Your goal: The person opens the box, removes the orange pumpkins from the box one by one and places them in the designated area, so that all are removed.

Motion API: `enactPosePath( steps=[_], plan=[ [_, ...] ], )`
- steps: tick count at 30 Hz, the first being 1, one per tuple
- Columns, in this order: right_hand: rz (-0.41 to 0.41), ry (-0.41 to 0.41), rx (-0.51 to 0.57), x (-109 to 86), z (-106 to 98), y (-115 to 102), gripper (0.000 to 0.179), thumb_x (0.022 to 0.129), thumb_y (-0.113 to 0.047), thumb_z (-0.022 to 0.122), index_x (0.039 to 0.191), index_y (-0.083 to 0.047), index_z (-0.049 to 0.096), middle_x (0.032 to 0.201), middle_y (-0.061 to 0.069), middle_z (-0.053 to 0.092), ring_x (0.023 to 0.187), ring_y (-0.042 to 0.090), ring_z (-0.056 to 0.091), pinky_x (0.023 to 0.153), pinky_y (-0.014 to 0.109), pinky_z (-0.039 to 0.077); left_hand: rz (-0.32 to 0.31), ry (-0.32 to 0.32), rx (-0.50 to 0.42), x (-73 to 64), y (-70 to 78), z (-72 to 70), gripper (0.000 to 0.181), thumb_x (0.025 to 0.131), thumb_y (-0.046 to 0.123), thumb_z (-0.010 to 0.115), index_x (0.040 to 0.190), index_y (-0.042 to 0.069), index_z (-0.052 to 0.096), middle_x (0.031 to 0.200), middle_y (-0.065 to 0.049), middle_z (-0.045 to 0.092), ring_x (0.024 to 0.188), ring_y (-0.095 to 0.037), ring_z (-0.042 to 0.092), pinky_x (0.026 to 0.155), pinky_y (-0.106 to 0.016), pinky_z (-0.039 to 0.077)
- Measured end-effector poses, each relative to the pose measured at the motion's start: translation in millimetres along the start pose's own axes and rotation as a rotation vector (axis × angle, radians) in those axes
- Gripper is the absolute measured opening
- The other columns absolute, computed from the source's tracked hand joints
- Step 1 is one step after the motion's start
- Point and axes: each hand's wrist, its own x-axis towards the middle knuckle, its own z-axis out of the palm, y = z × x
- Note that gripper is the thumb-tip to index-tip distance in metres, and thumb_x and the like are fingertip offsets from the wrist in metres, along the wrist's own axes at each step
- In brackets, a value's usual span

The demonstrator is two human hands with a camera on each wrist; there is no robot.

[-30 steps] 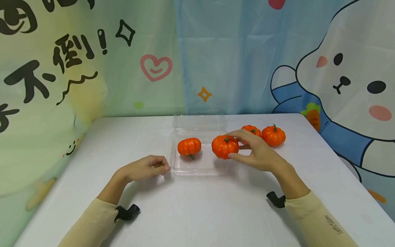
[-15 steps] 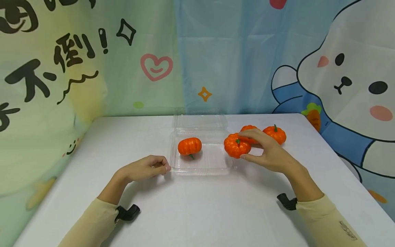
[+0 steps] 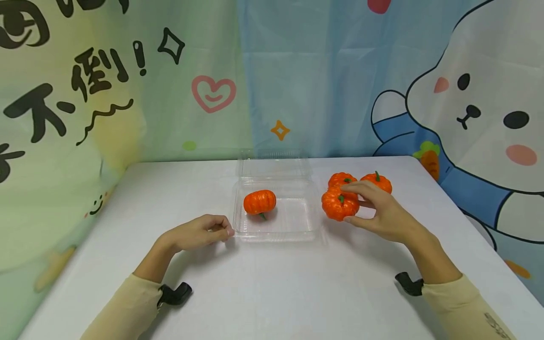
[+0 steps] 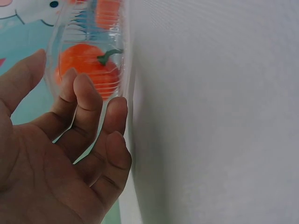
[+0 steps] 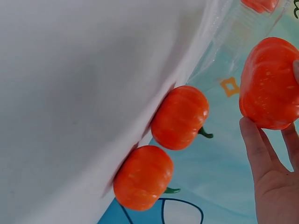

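Observation:
My right hand (image 3: 384, 212) grips a small orange toy pumpkin (image 3: 340, 204) between thumb and fingers, its green stem turned toward the head camera. It hangs just right of a clear plastic clamshell box (image 3: 293, 226), whose lid (image 3: 274, 167) lies open toward the back. Another toy pumpkin (image 3: 259, 202) lies in the left part of the box, stem pointing to the front. At the box's front left corner is my left hand (image 3: 201, 232), fingers loosely bent and fingertips right at the rim. In the left wrist view its thumb and fingers (image 4: 86, 93) stand apart beside the box wall.
Two more toy pumpkins stand on the white table (image 3: 276, 288) behind my right hand: one at the left (image 3: 340, 179), one at the right (image 3: 377, 181). A printed cloth backdrop (image 3: 306, 94) hangs behind the table's far edge.
My right hand has carried its pumpkin rightward, from over the right part of the box to beside it. The left hand and the pumpkin in the box stay put.

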Motion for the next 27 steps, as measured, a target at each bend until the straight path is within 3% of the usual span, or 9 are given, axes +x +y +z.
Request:
enactPosePath(
  steps=[7,27],
  plan=[
    [0.021,-0.017,-0.007,-6.0,-4,9,0.068,0.078,-0.001,0.088,0.138,-0.01,0.058,0.133,0.008,0.056,0.121,0.035,0.06,0.087,0.051,0.056,0.005,0.003,0.009,-0.5,-2.8,0.1,0.022,0.104,0.024,0.059,0.106,0.003,0.066,0.094,-0.012,0.061,0.082,-0.016,0.049,0.073,-0.026,0.04],
    [0.233,-0.176,0.016,-18.2,-4,27,0.068,0.082,-0.002,0.084,0.142,-0.006,0.053,0.139,0.015,0.051,0.125,0.045,0.055,0.087,0.052,0.057,0.012,-0.001,0.01,-0.8,-1.4,-3.1,0.021,0.104,0.021,0.059,0.106,0.002,0.065,0.093,-0.012,0.059,0.082,-0.017,0.048,0.072,-0.026,0.039]
  ],
)
